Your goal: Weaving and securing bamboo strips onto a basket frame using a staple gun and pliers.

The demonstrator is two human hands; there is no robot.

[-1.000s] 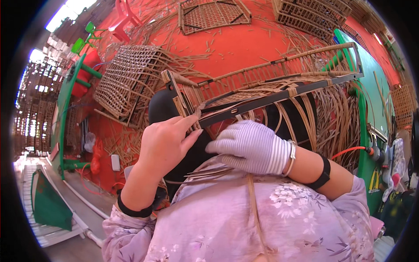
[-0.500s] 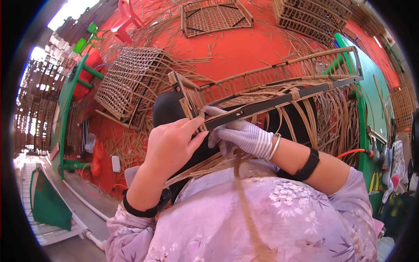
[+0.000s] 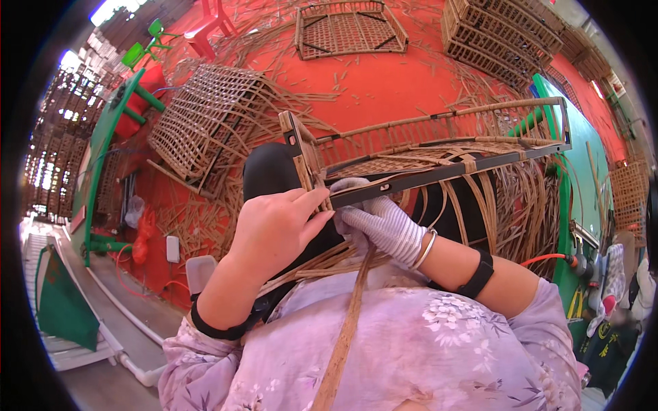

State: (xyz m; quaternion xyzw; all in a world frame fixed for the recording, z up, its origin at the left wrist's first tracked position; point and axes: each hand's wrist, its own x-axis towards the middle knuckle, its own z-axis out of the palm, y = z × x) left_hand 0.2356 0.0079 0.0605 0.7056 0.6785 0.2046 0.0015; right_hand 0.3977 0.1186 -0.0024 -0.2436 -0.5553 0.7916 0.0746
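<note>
Noted a leftward swing, over the last half second, in the free end of the long strip (image 3: 343, 342); also a slight drop of the whole scene, probably from head movement.

Head view: found the basket frame (image 3: 418, 154) lying across the black-trousered lap (image 3: 271, 168), dark rail (image 3: 425, 178) toward the body, presumably for easy reach of the left corner. Saw the bare left hand (image 3: 277, 222) there, thumb and fingers clamped on that corner, probably for steadiness. Saw the gloved right hand (image 3: 391, 222) just beside, reaching above and below the rail, fingers drawn together, apparently pinching the strip's upper end; exact grip partly hidden. Recorded loose strips (image 3: 488, 195) trailing below the rail, and a green bench (image 3: 582, 130) near the frame's right end; could not tell contact there.
</note>
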